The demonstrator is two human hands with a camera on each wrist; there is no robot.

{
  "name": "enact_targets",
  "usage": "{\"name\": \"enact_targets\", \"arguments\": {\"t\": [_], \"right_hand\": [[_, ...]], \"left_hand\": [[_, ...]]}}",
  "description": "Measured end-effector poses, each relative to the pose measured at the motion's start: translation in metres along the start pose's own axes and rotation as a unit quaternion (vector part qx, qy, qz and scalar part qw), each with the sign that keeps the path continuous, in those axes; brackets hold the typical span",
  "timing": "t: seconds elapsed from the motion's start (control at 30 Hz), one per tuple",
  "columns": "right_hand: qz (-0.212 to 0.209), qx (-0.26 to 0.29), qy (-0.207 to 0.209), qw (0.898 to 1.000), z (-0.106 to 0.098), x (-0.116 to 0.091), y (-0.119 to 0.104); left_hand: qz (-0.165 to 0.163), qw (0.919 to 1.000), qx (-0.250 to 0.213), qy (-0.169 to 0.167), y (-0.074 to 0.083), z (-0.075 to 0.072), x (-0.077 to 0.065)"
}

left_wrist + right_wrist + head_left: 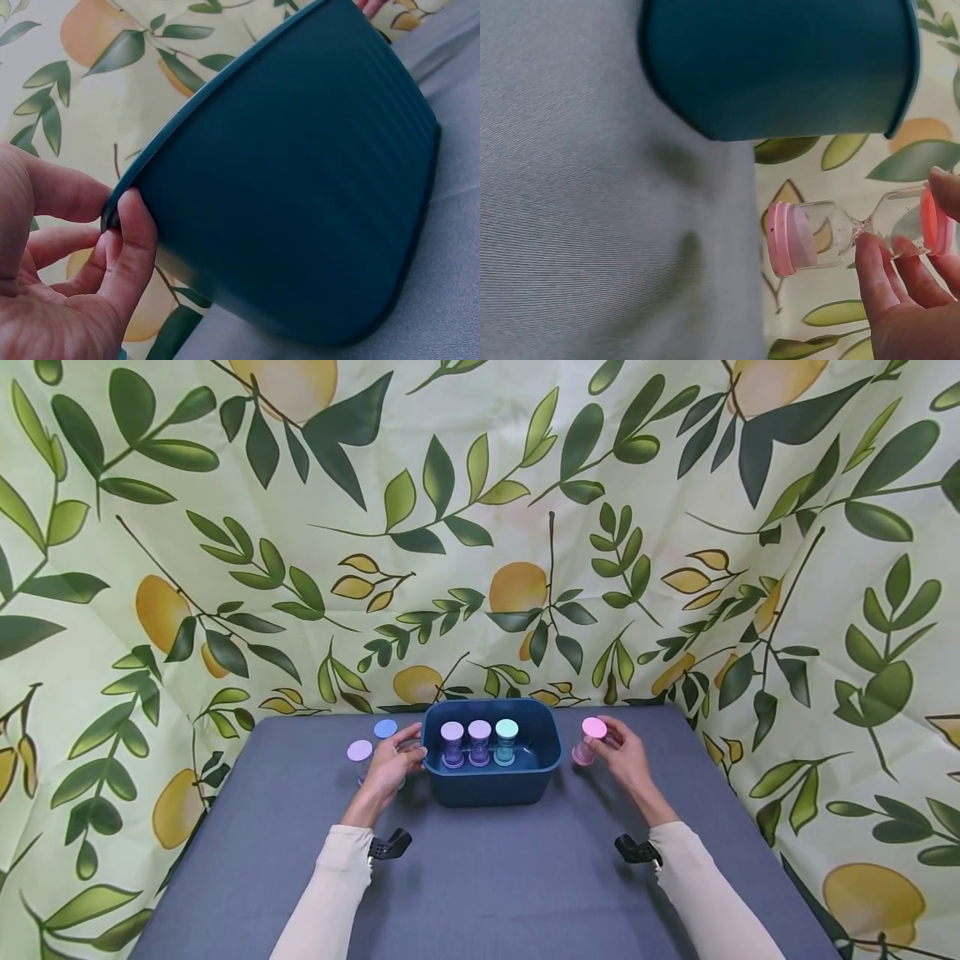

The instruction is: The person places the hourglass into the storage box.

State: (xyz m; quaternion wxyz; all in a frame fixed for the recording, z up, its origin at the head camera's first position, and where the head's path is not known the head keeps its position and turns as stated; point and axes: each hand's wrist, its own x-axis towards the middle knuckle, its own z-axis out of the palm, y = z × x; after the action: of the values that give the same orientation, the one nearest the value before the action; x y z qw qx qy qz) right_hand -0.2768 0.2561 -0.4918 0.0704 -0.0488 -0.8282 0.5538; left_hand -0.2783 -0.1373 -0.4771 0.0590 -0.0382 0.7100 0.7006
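A dark blue bin (491,789) stands near the back of the table. My left hand (390,768) pinches its left rim between thumb and fingers, as the left wrist view shows. Right of the bin, my right hand (628,762) holds a pink-capped hourglass (593,729) upright, with thumb and fingers around its upper part. Pink sand (803,238) lies in its lower bulb. Inside the bin stand two purple hourglasses, one on the left (452,743) and one in the middle (479,743), and a teal hourglass (506,742).
Left of the bin stand a purple-capped hourglass (360,752) and a blue-capped hourglass (386,729), both partly behind my left hand. A grey cloth covers the table (495,877). Fabric with a lemon and leaf print (450,635) hangs behind and at both sides.
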Motion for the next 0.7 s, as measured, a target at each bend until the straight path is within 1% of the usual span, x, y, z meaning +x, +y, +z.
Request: {"name": "enact_targets", "arguments": {"t": [0.17, 0.43, 0.7], "right_hand": [[-0.014, -0.004, 0.006, 1.000, -0.004, -0.004, -0.013], [-0.024, -0.013, 0.009, 1.000, -0.011, -0.006, -0.032], [-0.040, -0.006, 0.009, 0.999, -0.014, -0.009, -0.048]], "left_hand": [[-0.004, 1.0000, -0.003, -0.001, -0.001, -0.001, 0.001], [-0.008, 1.0000, -0.003, 0.000, -0.001, -0.001, 0.000], [0.010, 0.9999, -0.011, -0.006, -0.001, -0.001, -0.001]]}}
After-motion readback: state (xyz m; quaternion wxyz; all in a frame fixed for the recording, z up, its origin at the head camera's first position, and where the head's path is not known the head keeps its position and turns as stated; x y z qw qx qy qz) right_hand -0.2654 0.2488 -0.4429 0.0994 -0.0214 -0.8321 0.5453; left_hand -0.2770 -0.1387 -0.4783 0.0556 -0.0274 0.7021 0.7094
